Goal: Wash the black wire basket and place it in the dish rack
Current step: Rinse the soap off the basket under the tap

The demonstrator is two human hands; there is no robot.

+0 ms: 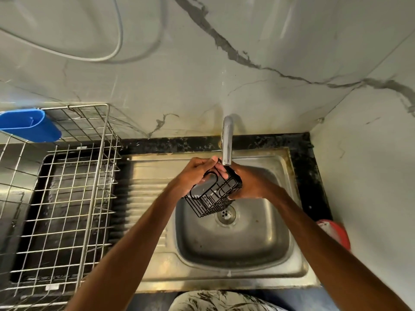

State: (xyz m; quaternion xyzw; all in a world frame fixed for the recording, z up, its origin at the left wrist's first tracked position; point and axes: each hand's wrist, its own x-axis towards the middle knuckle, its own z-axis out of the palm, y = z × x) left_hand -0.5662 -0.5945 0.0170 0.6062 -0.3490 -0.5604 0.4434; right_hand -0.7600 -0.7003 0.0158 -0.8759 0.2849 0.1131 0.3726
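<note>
I hold the black wire basket point(213, 196) tilted over the steel sink point(235, 241), just below the spout of the chrome tap point(227, 142). My left hand point(193, 173) grips its upper left rim. My right hand point(247, 182) clasps its right side, fingers reaching in at the top under the spout. The basket's lower end hangs above the drain point(225, 215). I cannot tell whether water is running. The wire dish rack point(65, 198) stands on the counter to the left of the sink.
A blue plastic holder point(31, 126) hangs on the rack's back left corner. The ribbed drainboard point(139, 194) lies between rack and basin. A red object point(336, 232) sits at the right by the wall. Marble walls close in behind and to the right.
</note>
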